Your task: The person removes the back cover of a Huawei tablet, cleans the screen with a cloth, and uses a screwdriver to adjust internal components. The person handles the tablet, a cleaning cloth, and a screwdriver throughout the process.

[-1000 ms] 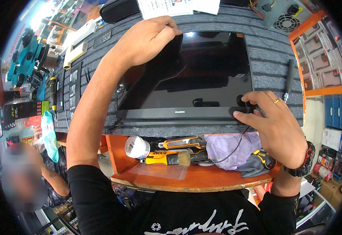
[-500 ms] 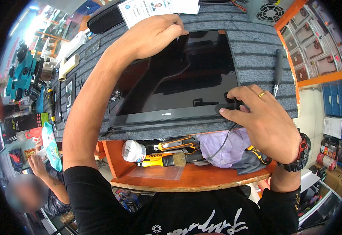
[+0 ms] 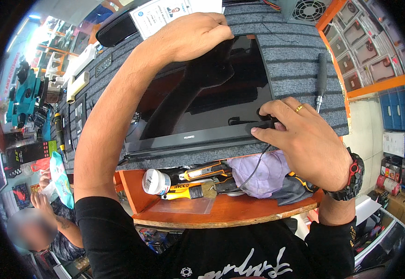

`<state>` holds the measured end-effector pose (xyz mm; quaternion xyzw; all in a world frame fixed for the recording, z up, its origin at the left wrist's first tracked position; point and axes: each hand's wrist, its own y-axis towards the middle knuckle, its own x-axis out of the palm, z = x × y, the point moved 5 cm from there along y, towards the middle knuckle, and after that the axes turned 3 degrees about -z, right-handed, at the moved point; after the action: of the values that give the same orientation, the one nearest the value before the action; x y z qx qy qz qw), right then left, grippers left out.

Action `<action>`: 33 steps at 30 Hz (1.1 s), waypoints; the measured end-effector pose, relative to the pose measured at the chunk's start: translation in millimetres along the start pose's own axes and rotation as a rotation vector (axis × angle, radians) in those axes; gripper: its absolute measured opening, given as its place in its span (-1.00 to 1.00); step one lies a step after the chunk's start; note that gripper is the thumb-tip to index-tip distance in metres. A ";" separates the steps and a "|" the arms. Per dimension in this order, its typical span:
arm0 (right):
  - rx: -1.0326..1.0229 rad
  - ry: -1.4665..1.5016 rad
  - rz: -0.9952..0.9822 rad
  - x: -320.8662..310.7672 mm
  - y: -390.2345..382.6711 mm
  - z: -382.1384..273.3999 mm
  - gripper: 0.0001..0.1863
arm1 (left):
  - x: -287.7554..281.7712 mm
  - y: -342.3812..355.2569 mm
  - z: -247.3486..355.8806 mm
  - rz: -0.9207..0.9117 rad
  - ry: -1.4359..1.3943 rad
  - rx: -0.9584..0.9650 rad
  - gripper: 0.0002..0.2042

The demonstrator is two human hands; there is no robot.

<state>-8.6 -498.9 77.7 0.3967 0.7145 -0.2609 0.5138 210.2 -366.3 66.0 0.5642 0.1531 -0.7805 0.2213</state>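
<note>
A flat screen [image 3: 198, 100] with a glossy black panel and a dark frame lies on a grey striped mat. My left arm reaches across its left side. My left hand [image 3: 200, 37] is closed at the far edge, its curled fingertips at the frame; their undersides are hidden. At the near right corner, my right hand [image 3: 300, 123] grips the frame between thumb and bent forefinger. The other right fingers are tucked under and partly hidden. A thin dark cable [image 3: 257, 167] runs from beneath this hand down over the drawer.
An open drawer [image 3: 202, 218] in front holds a white tub [image 3: 156, 182], a utility knife [image 3: 205, 172], a brush [image 3: 202, 191] and a purple cloth [image 3: 260, 174]. A dark-handled tool [image 3: 321, 76] lies right; a screwdriver [image 3: 59, 130] lies left. Another person's hand [image 3: 42, 204] holds a teal packet.
My left hand has slid right along the screen's far edge. My right hand keeps its place at the near corner. The whole view has shifted slightly.
</note>
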 end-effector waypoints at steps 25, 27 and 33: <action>0.047 0.177 0.152 -8.6 -0.1 8.3 -0.76 | 3.1 37.7 28.8 -0.130 0.177 -0.004 -0.50; 0.019 0.224 0.355 -28.5 4.0 23.9 -0.84 | -8.9 29.8 16.6 -0.102 0.130 0.046 -0.51; 0.276 0.448 0.221 -50.4 59.1 105.9 -0.76 | -103.3 -92.5 -5.4 0.326 0.086 0.122 -0.49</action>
<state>104.5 -564.2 91.6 0.5863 0.7202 -0.2041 0.3097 194.1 -266.7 161.3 0.6269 0.0212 -0.7172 0.3036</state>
